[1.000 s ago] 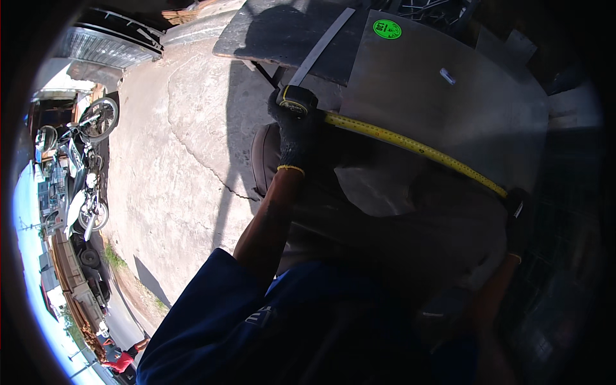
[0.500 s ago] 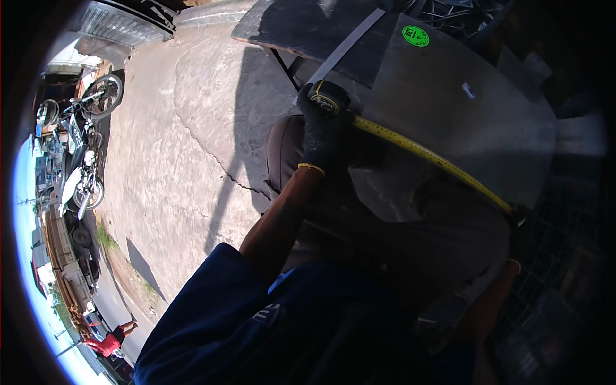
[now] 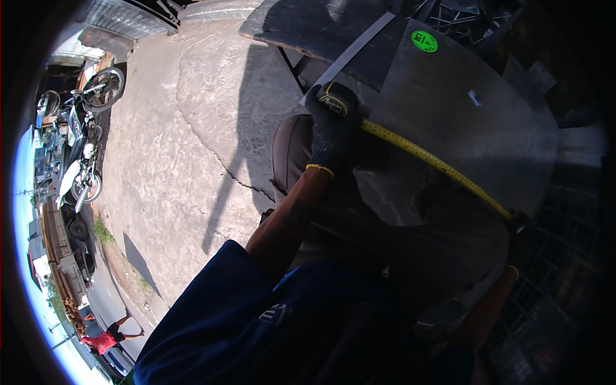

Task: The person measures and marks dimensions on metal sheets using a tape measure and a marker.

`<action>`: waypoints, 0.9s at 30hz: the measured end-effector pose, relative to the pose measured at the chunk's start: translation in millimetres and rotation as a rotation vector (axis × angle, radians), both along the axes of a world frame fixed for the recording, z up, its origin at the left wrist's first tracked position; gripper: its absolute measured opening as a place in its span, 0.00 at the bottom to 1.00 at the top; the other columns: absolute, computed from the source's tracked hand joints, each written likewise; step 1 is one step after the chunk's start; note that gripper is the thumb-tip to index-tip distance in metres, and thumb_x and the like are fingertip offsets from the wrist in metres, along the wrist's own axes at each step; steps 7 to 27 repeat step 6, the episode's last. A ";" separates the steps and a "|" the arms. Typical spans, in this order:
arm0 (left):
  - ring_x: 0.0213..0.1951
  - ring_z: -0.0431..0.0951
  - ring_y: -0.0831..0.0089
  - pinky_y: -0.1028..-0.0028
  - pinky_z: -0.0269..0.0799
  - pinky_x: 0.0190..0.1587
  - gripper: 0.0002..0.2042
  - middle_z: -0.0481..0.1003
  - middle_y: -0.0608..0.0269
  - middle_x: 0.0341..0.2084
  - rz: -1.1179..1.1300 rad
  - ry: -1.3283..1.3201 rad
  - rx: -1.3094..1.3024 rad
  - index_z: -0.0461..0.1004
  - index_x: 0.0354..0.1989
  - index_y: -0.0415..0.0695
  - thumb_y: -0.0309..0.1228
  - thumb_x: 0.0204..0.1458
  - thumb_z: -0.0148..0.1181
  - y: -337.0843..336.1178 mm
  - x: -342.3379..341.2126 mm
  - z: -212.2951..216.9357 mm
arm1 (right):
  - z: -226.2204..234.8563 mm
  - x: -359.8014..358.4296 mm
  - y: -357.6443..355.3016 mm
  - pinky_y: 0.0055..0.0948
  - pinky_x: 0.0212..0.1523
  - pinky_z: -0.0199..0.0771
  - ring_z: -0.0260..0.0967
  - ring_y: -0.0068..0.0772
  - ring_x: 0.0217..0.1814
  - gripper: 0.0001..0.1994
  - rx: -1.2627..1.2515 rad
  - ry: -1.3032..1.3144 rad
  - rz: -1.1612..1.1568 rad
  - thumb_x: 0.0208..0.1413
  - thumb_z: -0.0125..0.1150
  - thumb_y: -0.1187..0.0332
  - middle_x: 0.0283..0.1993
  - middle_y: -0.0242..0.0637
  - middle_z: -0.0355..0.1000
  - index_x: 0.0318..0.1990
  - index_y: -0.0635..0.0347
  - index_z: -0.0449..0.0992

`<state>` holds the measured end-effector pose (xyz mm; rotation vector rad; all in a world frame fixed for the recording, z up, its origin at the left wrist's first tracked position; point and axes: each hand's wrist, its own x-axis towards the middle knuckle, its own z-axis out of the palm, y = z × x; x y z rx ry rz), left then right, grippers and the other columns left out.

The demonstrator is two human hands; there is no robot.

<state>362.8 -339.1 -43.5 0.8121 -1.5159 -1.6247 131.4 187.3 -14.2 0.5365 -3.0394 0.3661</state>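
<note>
My left hand, in a dark glove with a yellow cuff edge, is closed around the black case of a tape measure above my knee. From the case the yellow blade runs out to the lower right, across a grey metal sheet and my lap. At the blade's far end my right hand, gloved and deep in shadow, appears to pinch the tip; its fingers are hard to make out. A green round sticker is on the sheet. Behind the tape case lies a long flat metal strip.
A dark tabletop on legs stands ahead, with a pile of metal scraps at its right. Cracked concrete floor spreads to the left. Farther off are a parked motorcycle and a person in red by the road.
The view has shifted slightly, moving most of the scene a little to the right. The tape stays stretched between my hands. The distant person's legs have changed position.
</note>
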 end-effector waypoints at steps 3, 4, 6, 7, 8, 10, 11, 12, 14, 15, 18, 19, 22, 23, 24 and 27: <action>0.47 0.78 0.68 0.66 0.82 0.48 0.43 0.70 0.60 0.47 0.015 -0.073 0.003 0.44 0.70 0.49 0.16 0.51 0.66 -0.1 1.0 -3.6 | 3.7 4.7 -0.6 0.37 0.64 0.71 0.73 0.44 0.65 0.18 0.043 -0.027 -0.069 0.62 0.65 0.65 0.60 0.44 0.76 0.58 0.57 0.77; 0.49 0.77 0.68 0.66 0.81 0.50 0.43 0.69 0.59 0.49 0.012 -0.092 -0.030 0.44 0.71 0.50 0.17 0.52 0.66 -1.4 1.8 -4.4 | 2.1 2.9 1.9 0.37 0.64 0.71 0.73 0.43 0.66 0.17 0.005 -0.011 -0.050 0.62 0.66 0.66 0.61 0.44 0.76 0.58 0.56 0.77; 0.51 0.76 0.69 0.66 0.81 0.52 0.43 0.69 0.58 0.51 -0.004 -0.101 -0.055 0.43 0.72 0.51 0.18 0.53 0.67 3.2 -3.6 -7.8 | -18.6 -7.8 8.0 0.37 0.65 0.70 0.72 0.44 0.66 0.19 -0.085 -0.110 -0.057 0.61 0.67 0.66 0.63 0.45 0.75 0.59 0.54 0.76; 0.51 0.76 0.69 0.66 0.81 0.52 0.43 0.69 0.58 0.51 -0.004 -0.101 -0.055 0.43 0.72 0.51 0.18 0.53 0.67 3.2 -3.6 -7.8 | -18.6 -7.8 8.0 0.37 0.65 0.70 0.72 0.44 0.66 0.19 -0.085 -0.110 -0.057 0.61 0.67 0.66 0.63 0.45 0.75 0.59 0.54 0.76; 0.51 0.76 0.69 0.66 0.81 0.52 0.43 0.69 0.58 0.51 -0.004 -0.101 -0.055 0.43 0.72 0.51 0.18 0.53 0.67 3.2 -3.6 -7.8 | -18.6 -7.8 8.0 0.37 0.65 0.70 0.72 0.44 0.66 0.19 -0.085 -0.110 -0.057 0.61 0.67 0.66 0.63 0.45 0.75 0.59 0.54 0.76; 0.51 0.76 0.69 0.66 0.81 0.52 0.43 0.69 0.58 0.51 -0.004 -0.101 -0.055 0.43 0.72 0.51 0.18 0.53 0.67 3.2 -3.6 -7.8 | -18.6 -7.8 8.0 0.37 0.65 0.70 0.72 0.44 0.66 0.19 -0.085 -0.110 -0.057 0.61 0.67 0.66 0.63 0.45 0.75 0.59 0.54 0.76; 0.51 0.76 0.69 0.66 0.81 0.52 0.43 0.69 0.58 0.51 -0.004 -0.101 -0.055 0.43 0.72 0.51 0.18 0.53 0.67 3.2 -3.6 -7.8 | -18.6 -7.8 8.0 0.37 0.65 0.70 0.72 0.44 0.66 0.19 -0.085 -0.110 -0.057 0.61 0.67 0.66 0.63 0.45 0.75 0.59 0.54 0.76; 0.51 0.76 0.69 0.66 0.81 0.52 0.43 0.69 0.58 0.51 -0.004 -0.101 -0.055 0.43 0.72 0.51 0.18 0.53 0.67 3.2 -3.6 -7.8 | -18.6 -7.8 8.0 0.37 0.65 0.70 0.72 0.44 0.66 0.19 -0.085 -0.110 -0.057 0.61 0.67 0.66 0.63 0.45 0.75 0.59 0.54 0.76; 0.51 0.76 0.69 0.66 0.81 0.52 0.43 0.69 0.58 0.51 -0.004 -0.101 -0.055 0.43 0.72 0.51 0.18 0.53 0.67 3.2 -3.6 -7.8 | -18.6 -7.8 8.0 0.37 0.65 0.70 0.72 0.44 0.66 0.19 -0.085 -0.110 -0.057 0.61 0.67 0.66 0.63 0.45 0.75 0.59 0.54 0.76; 0.51 0.76 0.69 0.66 0.81 0.52 0.43 0.69 0.58 0.51 -0.004 -0.101 -0.055 0.43 0.72 0.51 0.18 0.53 0.67 3.2 -3.6 -7.8 | -18.6 -7.8 8.0 0.37 0.65 0.70 0.72 0.44 0.66 0.19 -0.085 -0.110 -0.057 0.61 0.67 0.66 0.63 0.45 0.75 0.59 0.54 0.76; 0.51 0.76 0.69 0.66 0.81 0.52 0.43 0.69 0.58 0.51 -0.004 -0.101 -0.055 0.43 0.72 0.51 0.18 0.53 0.67 3.2 -3.6 -7.8 | -18.6 -7.8 8.0 0.37 0.65 0.70 0.72 0.44 0.66 0.19 -0.085 -0.110 -0.057 0.61 0.67 0.66 0.63 0.45 0.75 0.59 0.54 0.76; 0.51 0.76 0.69 0.66 0.81 0.52 0.43 0.69 0.58 0.51 -0.004 -0.101 -0.055 0.43 0.72 0.51 0.18 0.53 0.67 3.2 -3.6 -7.8 | -18.6 -7.8 8.0 0.37 0.65 0.70 0.72 0.44 0.66 0.19 -0.085 -0.110 -0.057 0.61 0.67 0.66 0.63 0.45 0.75 0.59 0.54 0.76; 0.51 0.76 0.69 0.66 0.81 0.52 0.43 0.69 0.58 0.51 -0.004 -0.101 -0.055 0.43 0.72 0.51 0.18 0.53 0.67 3.2 -3.6 -7.8 | -18.6 -7.8 8.0 0.37 0.65 0.70 0.72 0.44 0.66 0.19 -0.085 -0.110 -0.057 0.61 0.67 0.66 0.63 0.45 0.75 0.59 0.54 0.76; 0.51 0.76 0.69 0.66 0.81 0.52 0.43 0.69 0.58 0.51 -0.004 -0.101 -0.055 0.43 0.72 0.51 0.18 0.53 0.67 3.2 -3.6 -7.8 | -18.6 -7.8 8.0 0.37 0.65 0.70 0.72 0.44 0.66 0.19 -0.085 -0.110 -0.057 0.61 0.67 0.66 0.63 0.45 0.75 0.59 0.54 0.76; 0.51 0.76 0.69 0.66 0.81 0.52 0.43 0.69 0.58 0.51 -0.004 -0.101 -0.055 0.43 0.72 0.51 0.18 0.53 0.67 3.2 -3.6 -7.8 | -18.6 -7.8 8.0 0.37 0.65 0.70 0.72 0.44 0.66 0.19 -0.085 -0.110 -0.057 0.61 0.67 0.66 0.63 0.45 0.75 0.59 0.54 0.76; 0.51 0.76 0.69 0.66 0.81 0.52 0.43 0.69 0.58 0.51 -0.004 -0.101 -0.055 0.43 0.72 0.51 0.18 0.53 0.67 3.2 -3.6 -7.8 | -18.6 -7.8 8.0 0.37 0.65 0.70 0.72 0.44 0.66 0.19 -0.085 -0.110 -0.057 0.61 0.67 0.66 0.63 0.45 0.75 0.59 0.54 0.76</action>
